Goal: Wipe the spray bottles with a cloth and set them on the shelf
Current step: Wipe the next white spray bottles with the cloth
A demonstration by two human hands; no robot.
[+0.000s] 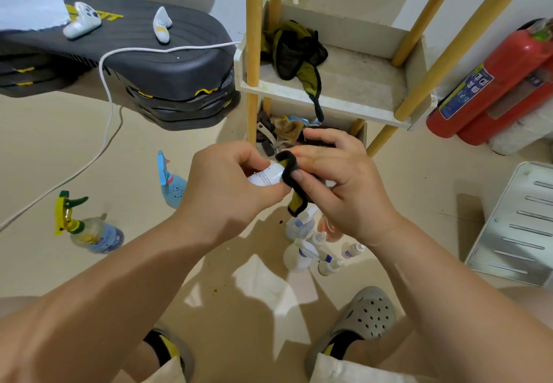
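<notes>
- A grey foam clog with round holes over the toe (pixel 363 317) on the right foot; a second grey clog (pixel 188 355) on the left, largely hidden by the arm.
- Black ankle socks (pixel 339 343) with yellow patches.
- Pale cream cloth hems (pixel 344 370) at both legs.
- Both forearms (pixel 134 263) bare along their whole visible length.

The small white plastic bottle (pixel 264 177) looks smooth and glossy; the black yellow-edged cloth (pixel 286 159) is matt; the round shelf poles (pixel 253 23) look wooden.

home utility corner, shelf (pixel 329 89), fire extinguisher (pixel 493 83)
</notes>
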